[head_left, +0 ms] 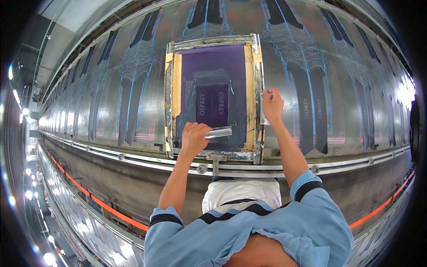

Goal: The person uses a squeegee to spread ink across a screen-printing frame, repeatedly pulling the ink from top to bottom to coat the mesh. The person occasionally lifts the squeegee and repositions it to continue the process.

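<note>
A silk-screen printing frame [257,58] lies on the long table in front of me, with purple mesh [212,58] inside it. Grey-blue ink surrounds a darker rectangle with lettering at its middle. My left hand [195,137] is wrapped round a squeegee [219,132], whose metal holder points right across the near part of the mesh. Its near end is hidden by my fingers. At the frame's right side my right hand [273,106] is closed on a pale bar [264,119], which sits against the frame's outer edge.
Dark cut fabric pieces [307,104] lie in rows along the metal table [171,13], with blue and pink lines around them. A metal rail [133,162] runs along the near edge, and a bracket [215,165] joins the frame there. An orange strip [118,212] borders another table behind.
</note>
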`<state>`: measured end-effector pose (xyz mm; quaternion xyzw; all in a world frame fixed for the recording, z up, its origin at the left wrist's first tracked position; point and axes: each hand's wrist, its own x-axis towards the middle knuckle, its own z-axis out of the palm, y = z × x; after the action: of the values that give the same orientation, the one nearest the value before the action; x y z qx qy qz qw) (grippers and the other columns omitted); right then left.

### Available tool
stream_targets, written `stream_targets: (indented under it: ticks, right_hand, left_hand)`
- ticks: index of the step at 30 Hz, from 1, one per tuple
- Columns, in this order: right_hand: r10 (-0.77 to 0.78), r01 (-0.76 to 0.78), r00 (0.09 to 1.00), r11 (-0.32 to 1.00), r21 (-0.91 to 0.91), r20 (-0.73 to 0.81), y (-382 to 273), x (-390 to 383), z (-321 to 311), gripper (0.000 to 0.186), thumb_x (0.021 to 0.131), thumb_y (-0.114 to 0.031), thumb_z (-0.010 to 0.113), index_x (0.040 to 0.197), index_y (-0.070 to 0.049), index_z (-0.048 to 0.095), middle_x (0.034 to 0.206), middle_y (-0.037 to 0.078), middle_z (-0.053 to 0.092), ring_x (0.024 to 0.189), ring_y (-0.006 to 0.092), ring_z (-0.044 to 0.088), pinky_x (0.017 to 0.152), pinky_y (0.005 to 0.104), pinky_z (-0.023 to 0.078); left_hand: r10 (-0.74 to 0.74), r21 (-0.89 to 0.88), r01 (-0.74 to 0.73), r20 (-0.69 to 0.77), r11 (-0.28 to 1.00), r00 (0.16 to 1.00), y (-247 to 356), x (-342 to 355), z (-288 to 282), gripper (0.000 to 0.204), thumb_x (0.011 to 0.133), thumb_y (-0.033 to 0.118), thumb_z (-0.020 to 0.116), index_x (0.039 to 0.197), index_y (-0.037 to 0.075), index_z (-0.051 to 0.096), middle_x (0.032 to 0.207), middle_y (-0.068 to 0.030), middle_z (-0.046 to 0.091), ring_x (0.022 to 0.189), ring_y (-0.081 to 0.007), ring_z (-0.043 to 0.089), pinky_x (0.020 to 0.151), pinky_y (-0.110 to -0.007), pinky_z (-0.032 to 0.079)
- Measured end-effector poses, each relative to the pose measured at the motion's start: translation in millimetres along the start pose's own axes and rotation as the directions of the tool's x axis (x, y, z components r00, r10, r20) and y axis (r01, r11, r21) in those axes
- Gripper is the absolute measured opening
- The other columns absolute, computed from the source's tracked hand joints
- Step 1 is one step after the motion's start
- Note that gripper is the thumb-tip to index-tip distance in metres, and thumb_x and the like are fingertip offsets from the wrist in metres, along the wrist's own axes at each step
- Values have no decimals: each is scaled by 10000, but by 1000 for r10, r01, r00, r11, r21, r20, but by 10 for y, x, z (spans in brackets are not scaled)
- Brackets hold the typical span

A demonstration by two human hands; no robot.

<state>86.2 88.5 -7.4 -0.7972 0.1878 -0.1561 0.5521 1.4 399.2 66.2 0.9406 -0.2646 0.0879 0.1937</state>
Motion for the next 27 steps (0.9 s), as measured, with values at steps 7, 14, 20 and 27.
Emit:
stream_targets:
  ticks: [7,14,20,27]
  right_hand:
    - [-102,90,993,977,-195,-54,145,-103,309,192,948,-227,685,945,-49,613,697,186,651,618,372,636,613,441,486]
    - [132,-101,990,898,-428,43,42,-26,303,238,949,-282,686,943,-51,628,802,176,694,750,357,673,709,443,505]
    - [-300,442,833,866,-234,465,-756,281,565,328,901,-361,734,1063,-78,705,1028,178,698,1050,366,630,896,461,506]
    - [-232,688,595,642,-339,769,-996,483,1457,294,811,-328,803,975,-101,712,931,145,722,932,361,682,897,451,496]
  left_hand:
    - [96,-116,-82,117,990,988,-316,-594,-3,309,605,46,796,897,135,744,913,3,731,802,-222,638,781,-390,434]
    - [57,-90,-36,241,995,969,-717,-12,101,209,695,195,843,872,149,741,878,-26,724,807,-251,657,780,-418,435]
    - [58,-58,-45,240,997,969,-1373,1327,118,254,697,298,860,858,130,758,840,-67,726,835,-289,693,763,-436,448]
    - [-11,-53,29,314,998,949,-1555,1760,269,244,710,288,858,864,124,762,831,-73,719,844,-288,691,772,-436,453]
